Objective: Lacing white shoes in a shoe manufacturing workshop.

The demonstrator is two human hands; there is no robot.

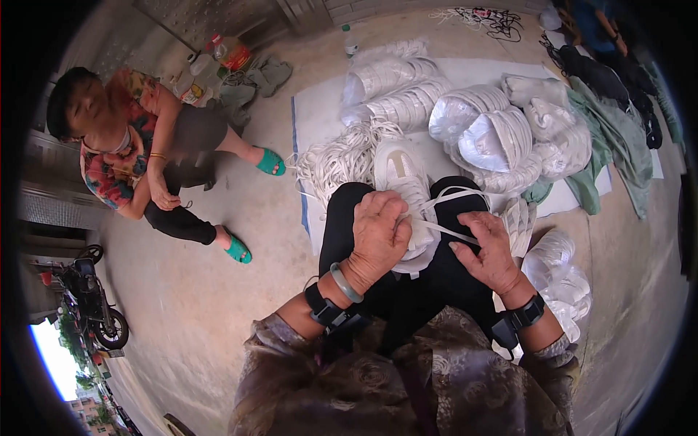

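A white lace-up shoe (pixel 402 174) lies lengthwise between my knees, its toe pointing away from me. My left hand (pixel 379 236) is closed on the shoe's left side, fingers curled and thumb by the lacing. From the eyelets a flat white shoelace (pixel 449 232) runs to the right. My right hand (pixel 488 256) pinches it between thumb and fingers. Another stretch of lace loops over my right knee. Just beyond my left knee is a heap of loose white laces (pixel 334 163). The shoe's heel end is partly hidden by my left hand.
Nested white shoe pieces in clear plastic (pixel 502 138) lie on a pale sheet (pixel 465 70) ahead. More bundles (pixel 556 269) stand right of my leg. Green cloth (pixel 614 156) is at far right. A person in green slippers (pixel 271 162) sits at left; a motorcycle (pixel 91 298) is behind.
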